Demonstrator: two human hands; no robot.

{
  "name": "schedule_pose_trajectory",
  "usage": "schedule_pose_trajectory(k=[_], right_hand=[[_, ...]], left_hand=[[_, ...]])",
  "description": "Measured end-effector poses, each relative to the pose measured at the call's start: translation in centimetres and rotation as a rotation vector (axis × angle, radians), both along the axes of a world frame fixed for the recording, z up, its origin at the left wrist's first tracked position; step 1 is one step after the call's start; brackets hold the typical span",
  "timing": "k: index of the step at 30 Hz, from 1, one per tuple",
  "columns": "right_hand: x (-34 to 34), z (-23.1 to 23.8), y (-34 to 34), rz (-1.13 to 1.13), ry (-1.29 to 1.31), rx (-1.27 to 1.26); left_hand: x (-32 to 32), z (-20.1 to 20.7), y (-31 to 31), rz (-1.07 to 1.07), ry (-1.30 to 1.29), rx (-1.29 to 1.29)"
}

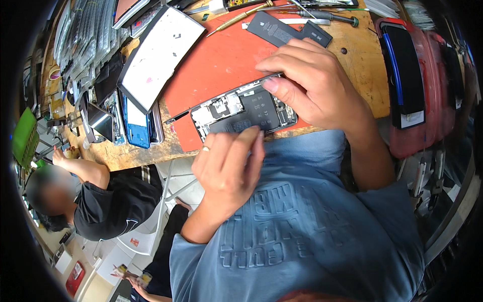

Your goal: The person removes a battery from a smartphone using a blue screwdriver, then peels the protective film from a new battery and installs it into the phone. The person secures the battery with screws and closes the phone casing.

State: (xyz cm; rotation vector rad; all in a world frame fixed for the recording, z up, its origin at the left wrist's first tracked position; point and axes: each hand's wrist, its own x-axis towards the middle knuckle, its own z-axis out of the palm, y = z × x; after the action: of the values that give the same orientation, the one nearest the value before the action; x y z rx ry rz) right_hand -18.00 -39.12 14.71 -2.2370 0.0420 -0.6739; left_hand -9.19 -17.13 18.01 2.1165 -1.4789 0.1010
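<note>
An opened smartphone [239,108] lies on a red-orange mat, its inside facing up. Silvery shielding fills its left part, and a black battery [259,113] sits in its frame. My left hand [226,163], with a ring on one finger, curls its fingers closed over the phone's near edge, fingertips at the battery. My right hand [314,83] reaches over the phone's right end. Its thumb rests on the far rim, and the index finger stretches apart from it above the mat. A loose black battery [274,31] lies beyond, partly hidden behind my right fingers.
A gold screwdriver [239,18] and another screwdriver [332,17] lie at the back. A white-topped slab [158,58] stands left on the red-orange mat [201,70]. Phone parts and plastic sleeves [88,40] crowd the left. A red translucent case [435,90] is at right; a person [115,201] sits left.
</note>
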Motion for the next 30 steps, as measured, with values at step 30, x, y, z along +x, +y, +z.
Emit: schedule_pose_trajectory(k=[30], right_hand=[[0.3, -0.2, 0.1, -0.041, -0.064, 0.002]], left_hand=[[1.0, 3.3, 2.3, 0.066, 2.091, -0.174]])
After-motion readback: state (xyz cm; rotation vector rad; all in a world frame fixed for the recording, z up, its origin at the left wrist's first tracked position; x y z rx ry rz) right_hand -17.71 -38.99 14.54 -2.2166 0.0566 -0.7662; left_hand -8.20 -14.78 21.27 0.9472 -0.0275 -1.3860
